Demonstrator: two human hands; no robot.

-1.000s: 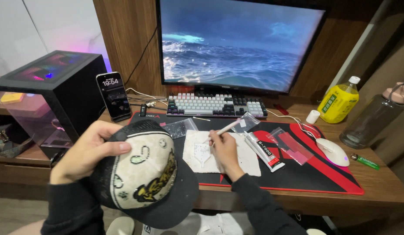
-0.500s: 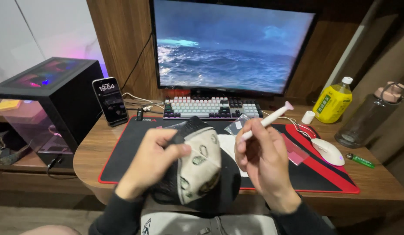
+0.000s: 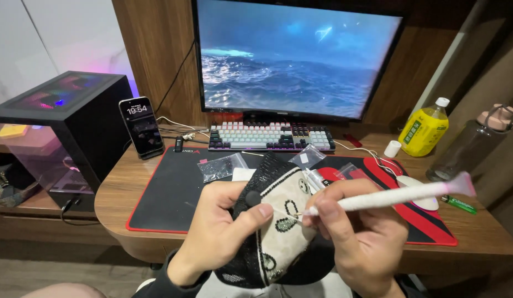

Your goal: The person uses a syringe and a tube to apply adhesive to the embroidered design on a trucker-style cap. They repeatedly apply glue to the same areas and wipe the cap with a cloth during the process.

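Observation:
My left hand [image 3: 220,229] grips a black mesh cap with a cream front panel [image 3: 278,221], thumb pressed on its crown, low in the middle of the view. My right hand [image 3: 358,237] holds a white pen-like tool with a pink end [image 3: 400,194]. The tool's thin tip touches the cream panel next to a dark beaded loop pattern. Both hands are in front of the desk edge, above my lap.
A black and red desk mat [image 3: 173,193] carries small clear bags [image 3: 222,166]. Behind it stand a keyboard [image 3: 270,136], a monitor [image 3: 295,58], a phone on a stand [image 3: 141,127] and a computer case [image 3: 63,124]. A yellow bottle [image 3: 423,128], a clear bottle [image 3: 471,144], a mouse [image 3: 419,190] and a green lighter [image 3: 458,204] are at right.
The cap has come from the left to the middle and turned its cream panel up. My right hand lifted the tool off the mat and brought its tip onto the cap.

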